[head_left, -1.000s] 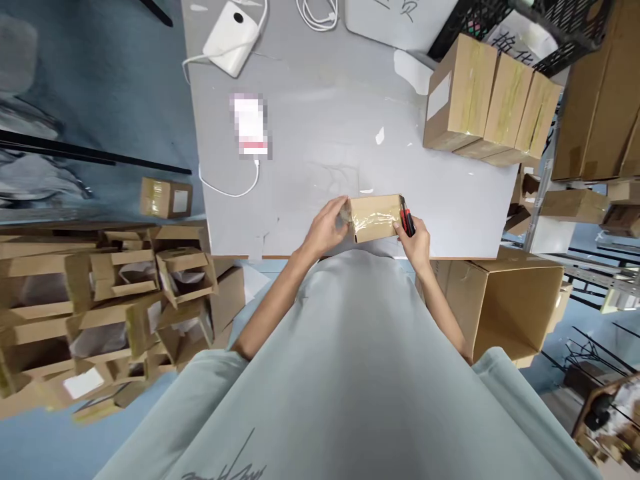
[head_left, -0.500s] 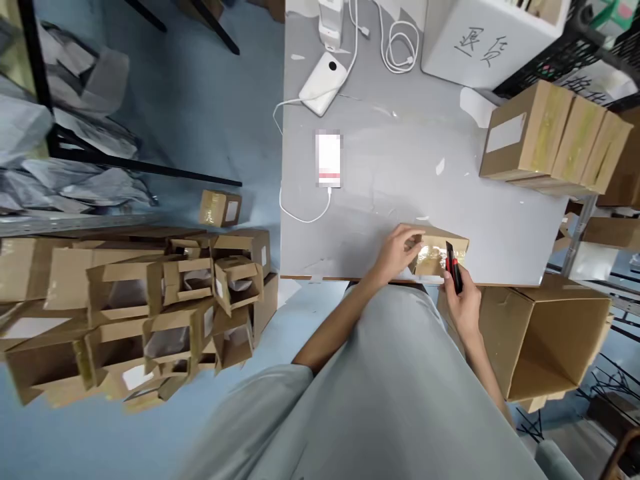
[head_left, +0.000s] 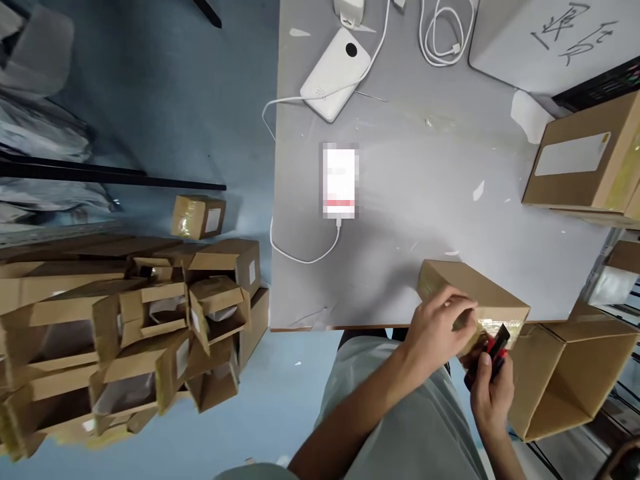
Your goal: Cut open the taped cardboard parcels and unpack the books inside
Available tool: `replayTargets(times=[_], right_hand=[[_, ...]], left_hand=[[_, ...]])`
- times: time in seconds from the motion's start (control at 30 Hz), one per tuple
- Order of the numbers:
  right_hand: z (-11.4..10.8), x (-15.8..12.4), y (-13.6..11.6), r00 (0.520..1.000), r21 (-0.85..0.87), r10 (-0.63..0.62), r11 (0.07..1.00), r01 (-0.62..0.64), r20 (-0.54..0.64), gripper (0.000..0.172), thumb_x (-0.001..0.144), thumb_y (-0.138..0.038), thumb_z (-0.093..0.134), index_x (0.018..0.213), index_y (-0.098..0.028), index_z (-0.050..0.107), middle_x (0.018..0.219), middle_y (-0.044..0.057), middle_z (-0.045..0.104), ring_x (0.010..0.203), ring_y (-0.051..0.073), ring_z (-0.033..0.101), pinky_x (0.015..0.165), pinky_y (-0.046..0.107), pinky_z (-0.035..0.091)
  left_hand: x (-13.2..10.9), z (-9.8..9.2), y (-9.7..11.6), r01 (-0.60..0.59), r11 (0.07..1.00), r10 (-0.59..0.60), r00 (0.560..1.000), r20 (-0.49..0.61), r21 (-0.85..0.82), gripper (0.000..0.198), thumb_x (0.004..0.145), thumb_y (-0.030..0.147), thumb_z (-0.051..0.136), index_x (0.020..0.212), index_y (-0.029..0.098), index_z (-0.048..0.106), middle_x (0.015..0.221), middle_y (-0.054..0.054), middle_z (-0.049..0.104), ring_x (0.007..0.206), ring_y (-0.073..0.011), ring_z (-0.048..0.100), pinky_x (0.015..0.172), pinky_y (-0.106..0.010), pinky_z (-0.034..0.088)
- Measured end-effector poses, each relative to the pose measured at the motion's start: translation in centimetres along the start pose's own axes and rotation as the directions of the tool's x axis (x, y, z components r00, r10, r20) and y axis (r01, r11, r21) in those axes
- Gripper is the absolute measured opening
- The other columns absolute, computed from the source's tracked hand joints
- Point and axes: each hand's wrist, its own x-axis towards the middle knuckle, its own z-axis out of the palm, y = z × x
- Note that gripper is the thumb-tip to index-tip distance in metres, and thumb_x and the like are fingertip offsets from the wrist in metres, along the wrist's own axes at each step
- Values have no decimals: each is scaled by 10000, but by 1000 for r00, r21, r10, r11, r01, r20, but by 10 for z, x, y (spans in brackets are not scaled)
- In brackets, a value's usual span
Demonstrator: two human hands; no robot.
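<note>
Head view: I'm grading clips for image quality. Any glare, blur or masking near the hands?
Head view: even, soft light; a faint shadow on the table left of the cardboard box; glare on the box's clear tape beside the utility knife in the right hand; left hand on the box slightly soft; phone screen pixelated; wide-angle lens tilts the carton stack at the left edge.

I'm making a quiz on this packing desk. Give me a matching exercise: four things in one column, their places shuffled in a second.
1 knife
2 box
3 phone
4 power bank

a middle of the table
b in the right hand
c far left of the table
d under the left hand, at the near edge

Pairs: 1-b; 2-d; 3-a; 4-c
</note>
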Motion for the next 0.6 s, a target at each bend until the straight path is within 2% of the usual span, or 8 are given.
replayTargets(times=[0.13,0.27,0.37,0.47,0.6], right_hand=[[3,-1,-1,998,14,-68,998,68,-16,162,1148,-470,588,1120,-336,675,765,24,732,524,250,633,453,415,476],[2,7,-4,996,-6,-84,996,84,8,237,1150,-518,570,1075,-306,642,756,22,741,494,231,612,465,399,478],[0,16,-4,994,-32,-94,995,96,56,349,1151,-578,552,1030,-260,630,755,28,752,534,219,649,542,369,512],[1,23,0,985,-21,-132,991,135,109,425,1152,-627,529,1083,-226,650,830,59,786,677,239,734,659,363,560],[5,30,5,966,34,-205,979,202,159,410,1175,-589,487,1144,-224,673,951,85,793,810,245,772,780,372,604]], left_hand=[[1,-2,-5,-36,999,36,999,14,17,199,1013,146,735,1166,253,806,1169,-42,817,1002,-169,836,911,-288,722],[4,-11,-5,-35,999,35,999,13,27,238,1005,126,734,1190,254,814,1159,-30,825,1001,-170,843,898,-281,718],[2,-18,-2,10,998,-11,1000,18,55,268,1030,147,724,1240,284,820,1213,-21,829,1029,-162,850,909,-266,714],[-2,-20,-1,65,990,-69,997,28,122,273,1070,204,704,1292,316,817,1317,-20,819,1027,-155,853,900,-262,723],[-8,-14,-7,113,987,-116,993,15,112,306,1104,238,656,1368,314,791,1430,-37,793,1139,-176,842,907,-268,737]])
